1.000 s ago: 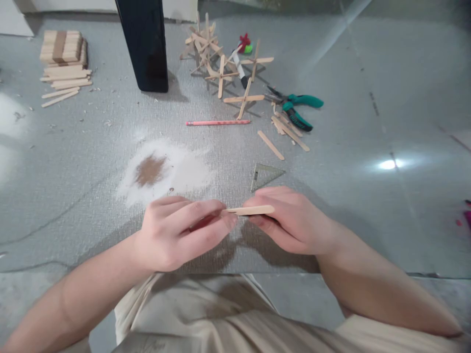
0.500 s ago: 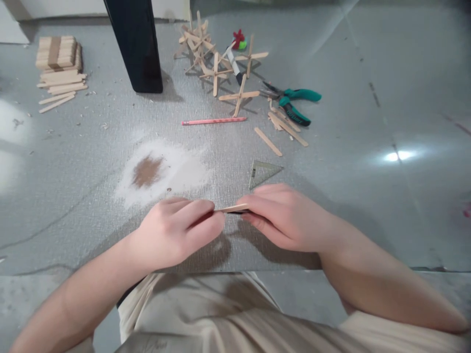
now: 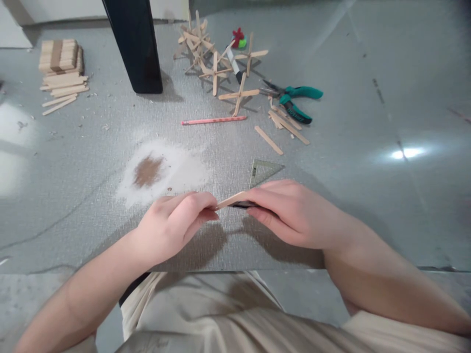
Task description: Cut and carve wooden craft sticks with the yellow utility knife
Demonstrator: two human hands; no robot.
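Observation:
A wooden craft stick [image 3: 232, 198] spans the gap between my two hands, above the table's front part. My left hand [image 3: 176, 220] is closed on its left end, thumb and fingers pinching it. At the other end my right hand [image 3: 290, 211] grips the stick too. Under the stick, by the right fingertips, a thin dark strip [image 3: 241, 205] shows; most of it is covered by the fingers, and its kind is unclear. Just beyond my right hand lies a clear set square [image 3: 265, 169]. One loose craft stick [image 3: 269, 140] rests behind it.
Crossed stick pieces [image 3: 198, 44], a marker [image 3: 234, 63], green-handled pliers [image 3: 294, 100] and a pink pencil [image 3: 214, 120] lie farther back. A black upright object [image 3: 138, 49] stands near bundled sticks [image 3: 59, 56]. Brown dust [image 3: 147, 170] covers a pale patch on the left.
The stick has tilted, its right end now higher, and more of it and the dark strip shows. My left fingers have shifted their pinch, and my right hand has moved slightly right.

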